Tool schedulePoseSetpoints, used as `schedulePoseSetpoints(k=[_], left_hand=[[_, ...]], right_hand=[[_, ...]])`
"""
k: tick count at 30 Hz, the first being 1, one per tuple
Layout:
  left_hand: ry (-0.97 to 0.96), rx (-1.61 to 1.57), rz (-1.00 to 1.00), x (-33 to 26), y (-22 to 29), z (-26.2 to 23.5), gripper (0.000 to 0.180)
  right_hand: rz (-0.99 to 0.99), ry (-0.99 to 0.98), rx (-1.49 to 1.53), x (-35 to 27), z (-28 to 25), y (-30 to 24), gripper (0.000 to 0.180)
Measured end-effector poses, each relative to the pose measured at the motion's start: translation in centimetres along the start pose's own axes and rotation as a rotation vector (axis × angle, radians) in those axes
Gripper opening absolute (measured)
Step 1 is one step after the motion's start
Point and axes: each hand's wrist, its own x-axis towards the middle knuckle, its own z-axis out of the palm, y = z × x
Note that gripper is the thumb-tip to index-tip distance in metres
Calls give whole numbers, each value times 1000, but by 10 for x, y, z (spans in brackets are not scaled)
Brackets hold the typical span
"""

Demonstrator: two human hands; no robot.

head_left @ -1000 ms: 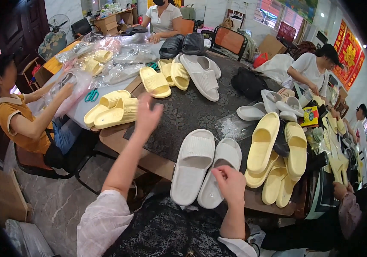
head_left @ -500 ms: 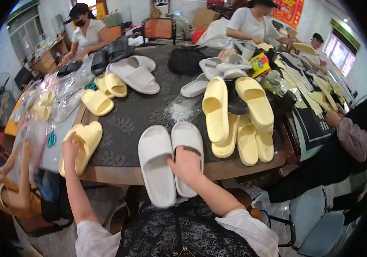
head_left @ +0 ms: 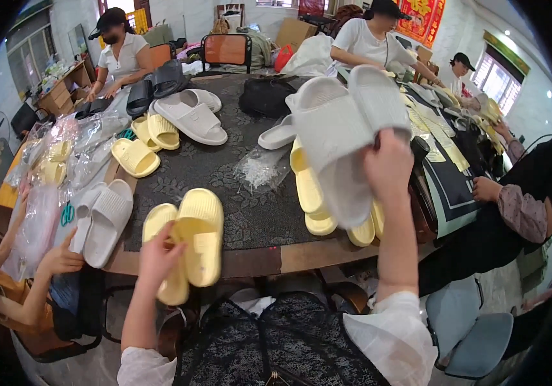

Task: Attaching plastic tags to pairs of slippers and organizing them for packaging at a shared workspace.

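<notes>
My left hand (head_left: 158, 255) is closed on a pair of pale yellow slide slippers (head_left: 202, 241), its fingers in the left slipper's opening. The pair lies across the near table edge. Up to the right, my right hand (head_left: 388, 168) grips a pair of grey slide slippers (head_left: 330, 122) by the foot openings. They hang over several yellow slippers (head_left: 308, 183) at the table's right side and partly hide them. A second grey pair (head_left: 105, 222) sits at the left corner, with a co-worker's hand (head_left: 61, 258) beside it.
Across the dark patterned table cover (head_left: 179, 170) lie a clear plastic bag (head_left: 261, 168), a black cloth item (head_left: 266, 96), and yellow, grey and black slippers. Plastic-wrapped slippers (head_left: 60, 154) and green scissors (head_left: 67, 213) are at left. Several people work around; blue-grey chair (head_left: 478, 341) stands lower right.
The right hand has lifted the grey pair from the near edge up and to the right. My left hand has brought the yellow pair toward the middle. Another grey pair now sits at left.
</notes>
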Motion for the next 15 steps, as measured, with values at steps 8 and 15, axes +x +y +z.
schedulePoseSetpoints(k=[8, 15], left_hand=[[-241, -30, 311, -14, 78, 70, 80], [-162, 8, 509, -20, 66, 50, 87]], right_hand=[[142, -188, -84, 130, 90, 88, 46], [267, -144, 124, 79, 85, 43, 59]])
